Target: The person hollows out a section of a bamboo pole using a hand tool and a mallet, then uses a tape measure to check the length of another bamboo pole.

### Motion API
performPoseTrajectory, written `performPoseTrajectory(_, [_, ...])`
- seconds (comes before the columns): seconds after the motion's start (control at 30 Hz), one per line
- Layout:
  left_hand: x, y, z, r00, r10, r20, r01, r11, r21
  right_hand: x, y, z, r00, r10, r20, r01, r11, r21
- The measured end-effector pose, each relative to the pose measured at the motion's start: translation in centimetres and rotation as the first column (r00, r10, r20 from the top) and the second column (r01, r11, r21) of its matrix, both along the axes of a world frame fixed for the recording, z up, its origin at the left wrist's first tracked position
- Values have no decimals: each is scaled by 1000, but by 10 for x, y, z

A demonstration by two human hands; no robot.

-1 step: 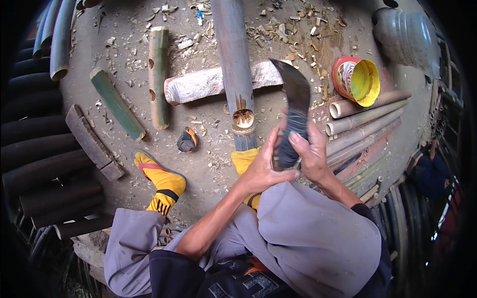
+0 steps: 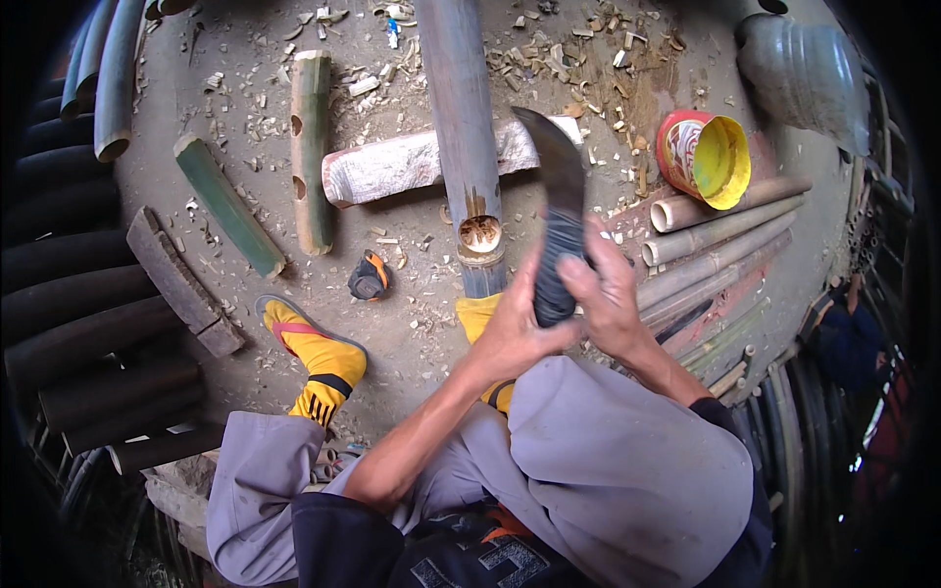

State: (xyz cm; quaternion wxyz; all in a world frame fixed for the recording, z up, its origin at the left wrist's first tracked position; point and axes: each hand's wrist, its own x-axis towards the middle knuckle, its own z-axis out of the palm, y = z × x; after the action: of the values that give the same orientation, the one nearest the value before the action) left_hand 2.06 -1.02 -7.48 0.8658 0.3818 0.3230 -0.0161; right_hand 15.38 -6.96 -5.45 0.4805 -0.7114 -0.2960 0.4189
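A machete (image 2: 563, 167) with a dark curved blade and a black wrapped handle points upward in front of my right knee. My left hand (image 2: 518, 318) is closed round the handle's left side, its thumb across the butt. On the other side my right hand (image 2: 610, 299), slightly blurred, presses its thumb against the wrapping with its fingers round the edge. Just left of the blade lies a thick bamboo pole (image 2: 459, 118), with a hole cut near its close end. That pole rests across a whitish wood block (image 2: 392, 169), its end by my yellow-socked right foot (image 2: 477, 316).
An orange-and-black tape measure (image 2: 370, 277) and green bamboo pieces (image 2: 230, 206) (image 2: 312, 147) lie to the left. At right are a yellow-and-red bucket (image 2: 720, 162), several bamboo poles (image 2: 725, 235) and a large bluish container (image 2: 804, 83). Chips litter the ground. Another person (image 2: 851, 338) is at far right.
The machete has shifted left and its blade sits a little higher. My right hand has moved left with it and its fingers have loosened slightly. The bamboo pole stays in place.
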Motion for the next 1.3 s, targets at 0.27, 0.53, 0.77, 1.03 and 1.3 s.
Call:
performPoseTrajectory(0.27, [2,22,5,972,-233,-43,237,943,235,17,8,-4,992,107,-59,-119,960,-254])
performPoseTrajectory(0.53, [23,-12,-30,839,488,-240,-454,386,-803,81,4,-17,242,889,389,-739,429,-520])
performPoseTrajectory(0.77, [42,-4,-40,638,601,-482,-680,146,-718,104,82,-37,14,984,179,-882,96,-461])
performPoseTrajectory(1.03, [27,21,-38,774,173,-609,-590,545,-595,62,23,-38,463,873,-152,-822,359,-443])
performPoseTrajectory(1.3, [-22,43,-30,880,-200,-432,-70,842,-534,-49,-30,-38,881,372,-292,-469,769,-435])
